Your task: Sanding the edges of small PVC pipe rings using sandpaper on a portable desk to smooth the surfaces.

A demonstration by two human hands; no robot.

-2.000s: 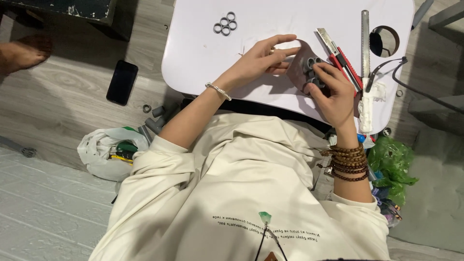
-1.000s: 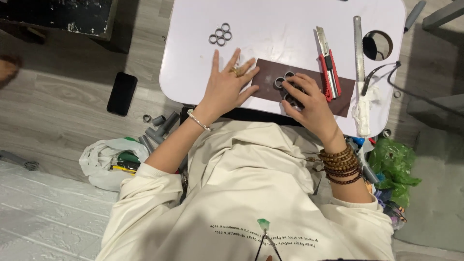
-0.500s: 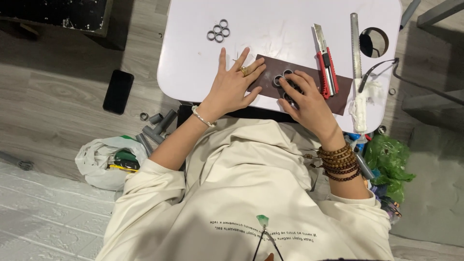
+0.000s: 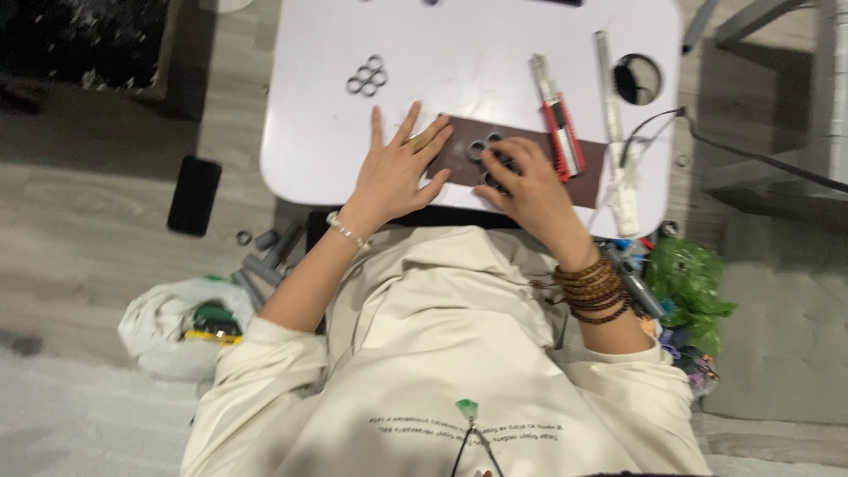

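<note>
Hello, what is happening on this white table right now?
A person leans over the white table. The left hand lies flat, holding down one end of a brown strip. The right hand presses a cluster of metal rings on the strip. Another ring cluster lies apart.

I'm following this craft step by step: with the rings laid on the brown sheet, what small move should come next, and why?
Probably press the ring cluster flat. The left hand lies spread on the brown sheet, pinning its end, while the right hand has its fingertips on the rings, so the sheet looks steadied for seating them.
</note>
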